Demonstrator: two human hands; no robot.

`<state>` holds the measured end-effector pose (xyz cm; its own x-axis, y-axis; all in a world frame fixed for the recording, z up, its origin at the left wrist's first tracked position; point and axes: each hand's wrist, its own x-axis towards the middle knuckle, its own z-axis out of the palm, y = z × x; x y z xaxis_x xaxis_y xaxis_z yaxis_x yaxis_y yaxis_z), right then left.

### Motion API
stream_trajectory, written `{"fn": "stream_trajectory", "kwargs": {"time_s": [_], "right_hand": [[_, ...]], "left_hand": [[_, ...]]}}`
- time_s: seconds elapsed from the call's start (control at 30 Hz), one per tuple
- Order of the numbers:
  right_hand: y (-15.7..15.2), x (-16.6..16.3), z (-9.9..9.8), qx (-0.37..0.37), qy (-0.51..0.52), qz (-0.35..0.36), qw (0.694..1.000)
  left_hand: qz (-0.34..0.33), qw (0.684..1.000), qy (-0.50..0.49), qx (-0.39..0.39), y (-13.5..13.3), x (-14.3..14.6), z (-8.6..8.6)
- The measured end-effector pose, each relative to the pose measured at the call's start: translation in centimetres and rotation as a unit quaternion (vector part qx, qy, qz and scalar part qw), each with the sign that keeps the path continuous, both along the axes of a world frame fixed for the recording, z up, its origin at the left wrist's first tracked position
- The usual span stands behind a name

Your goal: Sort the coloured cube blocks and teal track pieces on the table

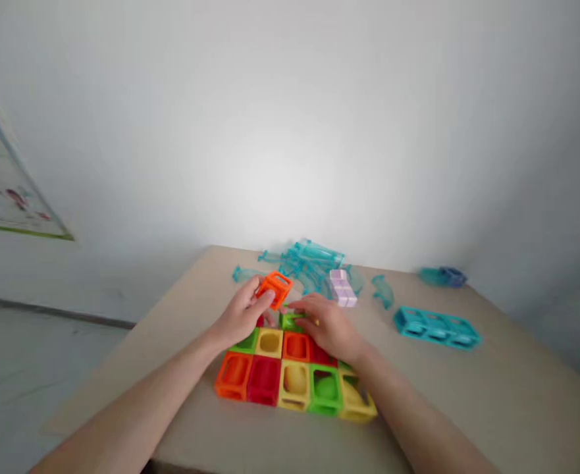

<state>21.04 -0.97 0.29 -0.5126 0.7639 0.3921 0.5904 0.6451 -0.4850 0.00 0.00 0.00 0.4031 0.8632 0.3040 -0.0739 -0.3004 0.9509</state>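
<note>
- Two bare hands work at a flat grid of hollow orange, red, yellow & green plastic-looking cubes (295, 361), on a beige tabletop (191, 408).
- L hand (245, 311): thumb & fingers closed on an orange open-framed plastic-looking cube (276, 283), tilted, up by grid's far side, L of mid.
- R hand (332, 326): over grid's far side, R of mid, fingers bent at a bright-green hollow cube (290, 320); can't tell if pinching or just resting.
- Handling (my call): light grip on orange cube's frame edges, fingertips off any face meant to meet another; square it up before contact, no tilt.
- R hand best used as a steady: gentle pressure on green cube, no sideways shove, else rows prob. gap.
- Containers: none as such, but cubes are open-sided. Grid's near row, L to R: orange, red, yellow, green, yellow; rounded same-colour shapes inside, can't tell if loose or moulded in.
- Far row partly under hands, no count poss.
- Beyond grid: pile of clear teal plastic pieces (314, 260), w/ a pale-lilac block stack (342, 289) at its near R edge.
- R of grid, a bit farther back: teal bar of three hollow cubes (436, 327); contents n/a, openings too blurred.
</note>
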Motion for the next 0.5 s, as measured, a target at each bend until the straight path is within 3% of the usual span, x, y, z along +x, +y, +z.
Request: {"fn": "stream_trajectory", "kwargs": {"time_s": [0.13,0.23,0.33,0.5], "right_hand": [[-0.63,-0.33,0.08,0.007,0.006,0.082,0.997],[-0.73,-0.23,0.16,0.04,0.038,0.071,0.996],[-0.56,0.03,0.08,0.069,0.018,0.008,0.997],[-0.41,0.21,-0.31,0.077,-0.07,-0.033,0.994]], "left_hand": [[0.071,0.989,0.067,0.114,-0.18,0.03,0.01],[0.078,0.96,0.167,0.212,-0.41,0.03,0.26],[0.05,0.944,0.239,0.224,-0.49,0.17,0.35],[0.099,0.925,0.292,0.221,-0.2,0.56,0.01]]}}
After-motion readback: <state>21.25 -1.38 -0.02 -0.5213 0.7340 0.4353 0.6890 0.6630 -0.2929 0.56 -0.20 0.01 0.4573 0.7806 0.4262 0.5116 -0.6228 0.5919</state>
